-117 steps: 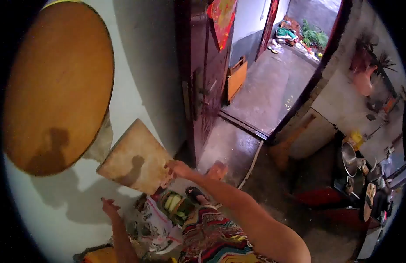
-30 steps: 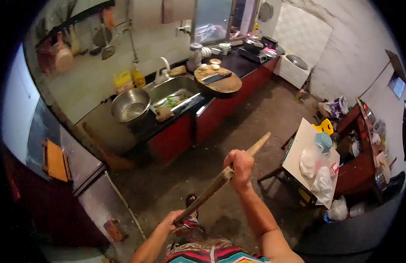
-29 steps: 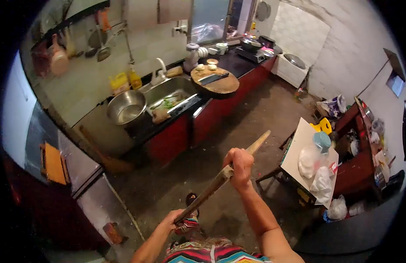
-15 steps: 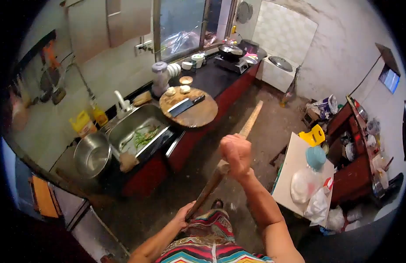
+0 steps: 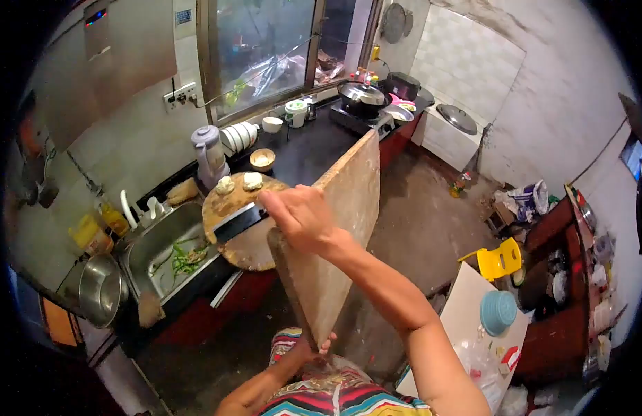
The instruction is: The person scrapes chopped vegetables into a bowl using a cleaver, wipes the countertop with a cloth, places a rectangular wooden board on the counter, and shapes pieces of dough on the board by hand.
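Note:
I hold a large flat wooden board [image 5: 345, 222] tilted on edge in front of me. My right hand [image 5: 300, 216] is closed over its upper edge. Low down by my clothes, my left hand [image 5: 315, 348] grips the lower edge, with its fingers partly showing. Behind the board, a round wooden chopping board [image 5: 246, 251] rests on the counter beside the sink. On it are a cleaver [image 5: 239, 222], its handle hidden by my right hand, and two lumps of white dough [image 5: 253, 181]. A small bowl [image 5: 262, 160] stands just behind them.
Left are a sink [image 5: 146, 258] with green vegetables [image 5: 188, 259] and a metal pot [image 5: 102, 291]. A covered wok [image 5: 363, 97] sits at the counter's far end. Right stand a yellow chair [image 5: 500, 260] and a table [image 5: 465, 295] with a teal basin [image 5: 498, 312].
The board has turned from edge-on to show its broad face and has risen toward the counter. My right hand has moved up and left. The view has shifted.

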Demonstrator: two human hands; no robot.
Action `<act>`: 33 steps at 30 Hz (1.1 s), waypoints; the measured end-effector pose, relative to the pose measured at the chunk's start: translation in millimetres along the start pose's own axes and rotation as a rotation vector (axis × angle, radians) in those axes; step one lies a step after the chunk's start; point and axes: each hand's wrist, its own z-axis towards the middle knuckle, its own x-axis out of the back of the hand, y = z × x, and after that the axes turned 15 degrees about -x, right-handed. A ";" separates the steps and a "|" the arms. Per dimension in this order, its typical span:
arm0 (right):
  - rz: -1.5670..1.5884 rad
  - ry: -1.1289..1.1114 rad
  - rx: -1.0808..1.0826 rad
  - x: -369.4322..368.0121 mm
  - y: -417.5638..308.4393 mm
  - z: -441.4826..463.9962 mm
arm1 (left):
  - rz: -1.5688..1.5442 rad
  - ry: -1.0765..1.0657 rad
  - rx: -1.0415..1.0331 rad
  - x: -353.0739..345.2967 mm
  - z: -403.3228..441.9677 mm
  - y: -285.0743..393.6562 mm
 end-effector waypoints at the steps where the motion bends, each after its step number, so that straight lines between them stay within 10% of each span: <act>1: -0.023 0.007 0.024 -4.8 15.8 11.6 | -0.029 -0.081 0.011 4.7 20.0 5.8; 3: -0.075 0.026 0.068 -19.5 49.4 33.9 | -0.083 -0.244 0.042 13.5 56.9 10.3; 5: -0.135 -0.057 -0.022 -25.0 71.8 55.8 | 0.265 0.111 -0.205 -30.4 72.1 12.3; 11: -0.277 0.025 0.273 -61.9 168.3 108.3 | -0.238 0.227 -0.015 -44.9 155.8 58.7; 33: -0.198 -0.373 0.132 -167.0 345.4 217.0 | -0.739 -0.145 -0.168 -98.5 296.1 115.6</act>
